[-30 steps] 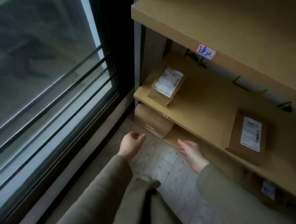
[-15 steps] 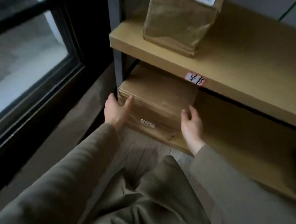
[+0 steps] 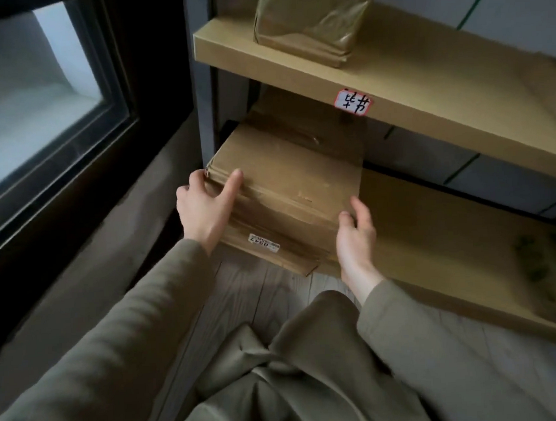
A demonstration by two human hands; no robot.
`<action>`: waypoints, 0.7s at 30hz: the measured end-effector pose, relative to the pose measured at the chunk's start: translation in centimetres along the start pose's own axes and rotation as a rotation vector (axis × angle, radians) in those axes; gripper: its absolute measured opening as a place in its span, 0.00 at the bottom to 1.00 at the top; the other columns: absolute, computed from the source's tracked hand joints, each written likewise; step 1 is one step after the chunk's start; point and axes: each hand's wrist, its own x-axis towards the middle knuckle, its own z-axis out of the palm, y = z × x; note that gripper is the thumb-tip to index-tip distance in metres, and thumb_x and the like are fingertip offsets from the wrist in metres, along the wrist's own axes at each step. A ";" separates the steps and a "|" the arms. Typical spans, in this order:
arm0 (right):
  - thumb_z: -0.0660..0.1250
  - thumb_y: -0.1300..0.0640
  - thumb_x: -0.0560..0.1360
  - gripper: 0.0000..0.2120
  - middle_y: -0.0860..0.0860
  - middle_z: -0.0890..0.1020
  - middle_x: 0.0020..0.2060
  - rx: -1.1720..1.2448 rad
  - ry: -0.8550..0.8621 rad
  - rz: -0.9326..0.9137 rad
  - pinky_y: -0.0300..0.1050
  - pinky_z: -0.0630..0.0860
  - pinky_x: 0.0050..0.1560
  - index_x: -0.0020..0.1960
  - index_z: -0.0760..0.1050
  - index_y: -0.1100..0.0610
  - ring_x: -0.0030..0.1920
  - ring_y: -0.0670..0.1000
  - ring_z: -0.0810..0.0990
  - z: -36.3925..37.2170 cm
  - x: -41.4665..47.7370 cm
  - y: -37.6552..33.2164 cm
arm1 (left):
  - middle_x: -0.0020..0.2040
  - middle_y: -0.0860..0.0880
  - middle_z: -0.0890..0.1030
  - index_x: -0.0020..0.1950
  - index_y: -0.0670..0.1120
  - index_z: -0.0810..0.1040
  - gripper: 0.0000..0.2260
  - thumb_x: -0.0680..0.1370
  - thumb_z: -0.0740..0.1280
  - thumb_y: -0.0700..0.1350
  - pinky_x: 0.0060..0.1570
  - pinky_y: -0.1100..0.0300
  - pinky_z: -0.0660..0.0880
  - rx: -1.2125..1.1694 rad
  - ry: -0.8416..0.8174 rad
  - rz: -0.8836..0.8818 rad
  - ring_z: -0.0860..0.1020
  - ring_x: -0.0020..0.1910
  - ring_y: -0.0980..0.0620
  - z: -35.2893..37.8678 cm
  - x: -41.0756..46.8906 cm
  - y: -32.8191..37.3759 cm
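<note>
A flat brown cardboard box [image 3: 288, 180] lies on the bottom shelf [image 3: 448, 233], its near end jutting out over the floor. A small white label [image 3: 264, 242] sits on its front face. My left hand [image 3: 205, 207] grips the box's left front corner, thumb on top, fingers round the side. My right hand [image 3: 355, 235] holds the right front corner, with thumb and fingers curled against the edge.
Above, a second shelf [image 3: 424, 83] carries a brown parcel [image 3: 315, 21] and a handwritten tag [image 3: 353, 102]. A dark-framed window [image 3: 49, 103] fills the left side. Grey plank floor [image 3: 255, 295] lies below the box, and my knees in olive cloth are near.
I have crouched and moved closer to the bottom shelf. My hands went from hanging free above the floor to the cardboard box, and they now hold its two front corners.
</note>
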 end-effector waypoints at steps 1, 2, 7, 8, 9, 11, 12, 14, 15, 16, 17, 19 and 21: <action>0.53 0.59 0.81 0.19 0.49 0.64 0.72 0.031 0.016 0.012 0.42 0.61 0.65 0.71 0.64 0.50 0.72 0.51 0.62 -0.4 -0.6 0.3 | 0.59 0.43 0.72 0.62 0.43 0.70 0.30 0.71 0.66 0.63 0.64 0.54 0.67 0.003 0.047 0.059 0.70 0.61 0.45 -0.2 -1.0 0.5; 0.54 0.59 0.81 0.18 0.49 0.65 0.72 0.063 0.031 0.022 0.43 0.62 0.64 0.70 0.65 0.49 0.71 0.51 0.62 -0.8 -1.1 0.6 | 0.56 0.45 0.72 0.58 0.42 0.70 0.26 0.71 0.67 0.61 0.61 0.56 0.68 -0.001 0.084 0.119 0.71 0.60 0.46 -0.4 -2.0 0.9; 0.60 0.55 0.79 0.17 0.50 0.68 0.69 0.191 0.133 0.117 0.46 0.66 0.63 0.68 0.67 0.49 0.66 0.51 0.67 -2.7 -3.5 3.4 | 0.56 0.45 0.75 0.61 0.42 0.68 0.30 0.69 0.71 0.60 0.57 0.49 0.72 0.011 0.034 0.343 0.74 0.56 0.47 -1.1 -6.8 2.5; 0.61 0.54 0.78 0.17 0.51 0.69 0.67 0.238 0.138 0.164 0.48 0.68 0.63 0.67 0.67 0.48 0.64 0.51 0.69 -2.8 -3.9 4.0 | 0.56 0.44 0.75 0.61 0.41 0.69 0.31 0.69 0.72 0.59 0.58 0.48 0.72 0.066 0.034 0.421 0.74 0.57 0.46 -1.2 -7.4 2.7; 0.61 0.53 0.78 0.17 0.51 0.71 0.65 0.304 0.118 0.227 0.51 0.71 0.61 0.67 0.67 0.47 0.62 0.52 0.71 -2.8 -4.3 4.5 | 0.56 0.43 0.75 0.61 0.40 0.70 0.31 0.68 0.72 0.58 0.58 0.48 0.71 0.130 0.032 0.504 0.73 0.57 0.46 -1.3 -7.9 3.0; 0.61 0.51 0.78 0.18 0.51 0.72 0.61 0.407 0.086 0.340 0.55 0.74 0.58 0.68 0.67 0.46 0.59 0.54 0.72 -3.0 -4.3 5.3 | 0.56 0.42 0.75 0.60 0.41 0.72 0.30 0.68 0.72 0.59 0.57 0.45 0.71 0.252 0.017 0.653 0.74 0.57 0.43 -1.2 -8.7 3.4; 0.60 0.51 0.79 0.18 0.51 0.72 0.61 0.400 0.090 0.360 0.54 0.73 0.59 0.68 0.67 0.47 0.59 0.54 0.72 -3.2 -4.1 5.5 | 0.56 0.42 0.76 0.59 0.42 0.73 0.29 0.67 0.72 0.60 0.56 0.45 0.72 0.296 0.006 0.697 0.74 0.57 0.42 -1.1 -9.0 3.6; 0.57 0.54 0.80 0.17 0.52 0.74 0.64 0.226 0.120 0.330 0.50 0.71 0.63 0.68 0.69 0.51 0.62 0.55 0.73 -3.7 -3.4 5.2 | 0.54 0.42 0.77 0.57 0.43 0.76 0.27 0.67 0.70 0.61 0.51 0.48 0.72 0.356 -0.001 0.753 0.76 0.54 0.41 -0.6 -9.4 3.6; 0.56 0.55 0.80 0.17 0.53 0.74 0.65 0.140 0.133 0.320 0.47 0.70 0.63 0.68 0.71 0.53 0.63 0.56 0.73 -3.9 -3.1 4.7 | 0.52 0.42 0.78 0.56 0.43 0.77 0.25 0.68 0.69 0.60 0.49 0.49 0.72 0.371 -0.004 0.776 0.76 0.52 0.42 -0.3 -9.7 3.7; 0.56 0.55 0.80 0.17 0.53 0.75 0.64 0.085 0.144 0.304 0.46 0.69 0.63 0.67 0.71 0.55 0.63 0.56 0.73 -4.1 -2.8 3.9 | 0.51 0.43 0.79 0.55 0.43 0.78 0.23 0.69 0.69 0.58 0.47 0.51 0.73 0.368 -0.005 0.805 0.77 0.50 0.42 0.0 -10.0 3.9; 0.57 0.53 0.80 0.18 0.52 0.75 0.63 0.075 0.130 0.288 0.47 0.69 0.63 0.68 0.70 0.55 0.63 0.56 0.73 -4.2 -2.7 2.7 | 0.50 0.43 0.79 0.54 0.43 0.79 0.20 0.70 0.69 0.57 0.46 0.52 0.73 0.354 -0.010 0.834 0.78 0.49 0.42 0.4 -10.2 4.0; 0.61 0.42 0.76 0.25 0.51 0.75 0.63 0.131 0.076 0.237 0.53 0.69 0.66 0.68 0.69 0.54 0.64 0.56 0.73 -4.2 -2.3 0.1 | 0.47 0.45 0.80 0.51 0.44 0.81 0.16 0.74 0.65 0.54 0.43 0.54 0.75 0.303 -0.043 0.872 0.79 0.45 0.44 0.7 -10.7 4.5; 0.64 0.31 0.67 0.33 0.53 0.76 0.63 0.172 -0.049 0.162 0.57 0.70 0.65 0.65 0.71 0.49 0.62 0.56 0.75 -4.0 -2.3 -2.4 | 0.45 0.45 0.80 0.48 0.42 0.81 0.15 0.78 0.61 0.52 0.42 0.55 0.75 0.211 -0.100 0.816 0.78 0.43 0.45 0.5 -10.7 4.8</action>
